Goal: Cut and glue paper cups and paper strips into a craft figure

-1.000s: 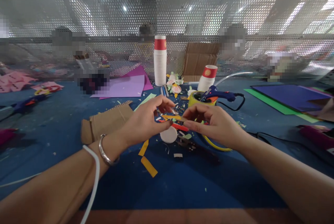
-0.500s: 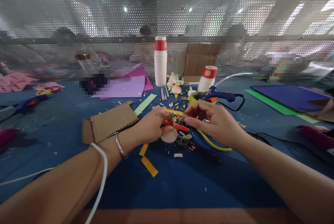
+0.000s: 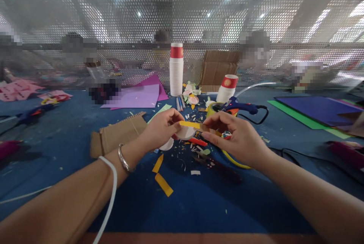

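Observation:
My left hand [image 3: 166, 127] pinches a white paper disc [image 3: 186, 133] by its left side, above the scraps. A yellow paper strip [image 3: 190, 124] lies across the top of the disc's outline, its right end reaching my right hand [image 3: 229, 132]. The thumb and fingers of my right hand are closed on the strip's end. Below my left hand, a second white disc [image 3: 167, 144] rests on the table. An orange-red stick [image 3: 198, 142] lies among scraps between the hands. Two more yellow strips [image 3: 164, 184] lie nearer me.
Corrugated cardboard [image 3: 122, 132] lies left. Paper cups [image 3: 176, 73] stand in a tall stack at the back, with a shorter stack [image 3: 226, 88] to the right. A blue glue gun [image 3: 241, 105] rests on yellow tape behind my right hand. Coloured sheets [image 3: 315, 111] lie right.
My left hand has lifted a white disc from the table and brought it up beside the yellow strip. Another disc now shows below that hand. My right hand still holds the strip.

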Available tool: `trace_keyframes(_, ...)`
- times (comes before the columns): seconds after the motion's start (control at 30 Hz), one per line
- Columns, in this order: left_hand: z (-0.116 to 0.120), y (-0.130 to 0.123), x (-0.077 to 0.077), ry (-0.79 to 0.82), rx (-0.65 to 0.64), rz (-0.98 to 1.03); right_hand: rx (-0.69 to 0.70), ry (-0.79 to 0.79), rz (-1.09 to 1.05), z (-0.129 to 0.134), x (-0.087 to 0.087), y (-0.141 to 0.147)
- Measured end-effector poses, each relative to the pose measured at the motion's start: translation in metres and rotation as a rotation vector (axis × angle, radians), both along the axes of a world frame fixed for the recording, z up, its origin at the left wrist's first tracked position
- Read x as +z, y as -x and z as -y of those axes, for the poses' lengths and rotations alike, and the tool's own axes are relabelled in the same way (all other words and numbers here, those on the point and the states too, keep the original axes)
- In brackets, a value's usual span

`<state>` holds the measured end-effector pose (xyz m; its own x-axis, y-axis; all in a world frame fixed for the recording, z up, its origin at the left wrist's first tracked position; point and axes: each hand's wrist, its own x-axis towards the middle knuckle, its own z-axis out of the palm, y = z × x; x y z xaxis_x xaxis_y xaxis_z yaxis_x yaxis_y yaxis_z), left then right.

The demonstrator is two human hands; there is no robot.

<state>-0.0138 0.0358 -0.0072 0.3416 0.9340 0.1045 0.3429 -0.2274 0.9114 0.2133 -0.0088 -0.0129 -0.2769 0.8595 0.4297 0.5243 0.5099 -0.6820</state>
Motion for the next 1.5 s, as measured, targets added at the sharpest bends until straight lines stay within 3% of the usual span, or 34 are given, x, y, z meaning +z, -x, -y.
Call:
trace_keyframes(0.17, 0.0, -0.001, 0.004, 0.361, -0.022, 0.243, 0.004, -0.032, 0.089, 0.001, 0.002, 0.001)
trace_keyframes(0.47, 0.002, -0.001, 0.011, 0.672, -0.141, 0.284, 0.067, -0.054, 0.216, 0.002, 0.004, 0.002)
trace_keyframes(0.93, 0.012, -0.007, 0.01, 0.631, -0.182, 0.162, 0.136, -0.08, 0.261, 0.004, 0.001, 0.003)
trace_keyframes(1.1, 0.012, -0.008, 0.005, 0.675, -0.262, 0.197, 0.182, -0.08, 0.26, 0.004, 0.001, 0.006)
trace_keyframes(1.5, 0.011, -0.007, 0.002, 0.699, -0.308, 0.285, 0.182, 0.209, 0.023, -0.003, -0.004, -0.002)
